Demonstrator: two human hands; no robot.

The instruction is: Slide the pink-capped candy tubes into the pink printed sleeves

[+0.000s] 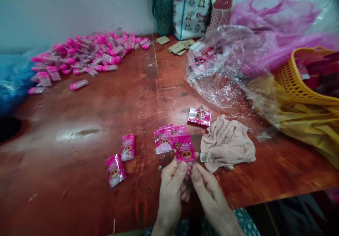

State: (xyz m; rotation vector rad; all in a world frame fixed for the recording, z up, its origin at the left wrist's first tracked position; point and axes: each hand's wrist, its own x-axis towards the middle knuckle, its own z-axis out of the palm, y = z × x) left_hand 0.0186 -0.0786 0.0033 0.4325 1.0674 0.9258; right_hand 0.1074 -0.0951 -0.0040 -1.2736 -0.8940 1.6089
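My left hand point(171, 190) and my right hand point(209, 193) meet at the near table edge, both pinching the lower end of one small pink sachet point(184, 150) held upright. Just beyond it lies a small stack of similar pink sachets point(165, 139). Two more sachets point(128, 147) point(114, 170) lie to the left, and another sachet point(199, 116) lies further back. A crumpled beige cloth point(227, 144) rests right of my hands.
A heap of pink-capped clear tubes point(84, 54) fills the far left of the red wooden table point(92, 123). A clear plastic bag point(219, 66), pink plastic sheeting point(275, 20), a yellow basket point(304, 77) and printed bags point(189, 8) crowd the right and back.
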